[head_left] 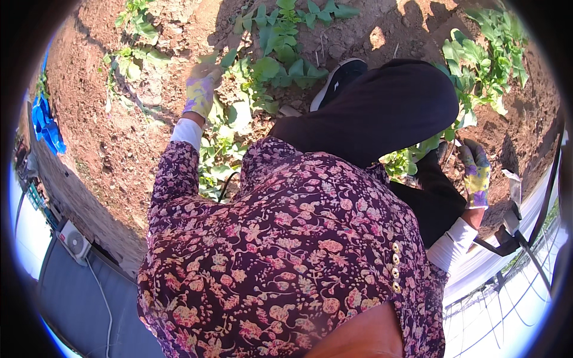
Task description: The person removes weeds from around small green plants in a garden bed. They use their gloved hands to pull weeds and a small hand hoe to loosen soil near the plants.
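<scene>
My left hand (202, 92), in a yellow and purple patterned glove, reaches in among the leafy green plants (280, 68). Its fingers are closed at a leaf (209, 58); bright sun washes out the fingertips. On the right, my right hand (476, 173) wears a matching glove. It hangs low over the soil beside my bent leg, close to the lower leaves of another leafy plant (477, 62). The fingers there point forward and look loosely apart, with nothing plainly held.
My knee in dark trousers (382, 107) and a dark shoe (343, 80) stand among the plants. Dry brown soil (89, 137) spreads to the left, with smaller seedlings (128, 62) and blue plastic (46, 125). White sheeting (486, 262) and a dark metal frame (513, 235) lie at right.
</scene>
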The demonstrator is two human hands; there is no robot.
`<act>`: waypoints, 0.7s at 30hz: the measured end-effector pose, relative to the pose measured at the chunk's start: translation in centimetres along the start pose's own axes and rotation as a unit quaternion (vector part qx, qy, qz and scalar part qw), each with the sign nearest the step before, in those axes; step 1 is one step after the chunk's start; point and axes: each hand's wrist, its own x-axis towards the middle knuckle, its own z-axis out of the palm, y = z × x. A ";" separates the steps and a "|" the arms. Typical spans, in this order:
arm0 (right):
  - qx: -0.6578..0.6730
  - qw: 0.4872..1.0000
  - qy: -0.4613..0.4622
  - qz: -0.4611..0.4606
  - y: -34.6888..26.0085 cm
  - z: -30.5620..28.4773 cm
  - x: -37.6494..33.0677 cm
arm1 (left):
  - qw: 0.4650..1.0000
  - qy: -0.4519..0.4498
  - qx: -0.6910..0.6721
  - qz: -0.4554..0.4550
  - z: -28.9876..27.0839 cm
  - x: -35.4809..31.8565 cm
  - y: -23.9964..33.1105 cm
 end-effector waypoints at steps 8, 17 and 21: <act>-0.015 1.000 -0.014 0.023 1.8 0.8 0.8 | 0.990 -0.077 0.046 -0.112 2.3 -5.1 -7.4; -0.058 0.997 -0.022 0.036 1.1 0.7 0.4 | 0.921 -0.172 -0.088 -0.339 6.8 -5.4 -8.2; -0.043 0.998 -0.028 0.033 0.8 1.5 0.6 | 0.916 -0.141 -0.222 -0.302 8.1 -3.2 -15.6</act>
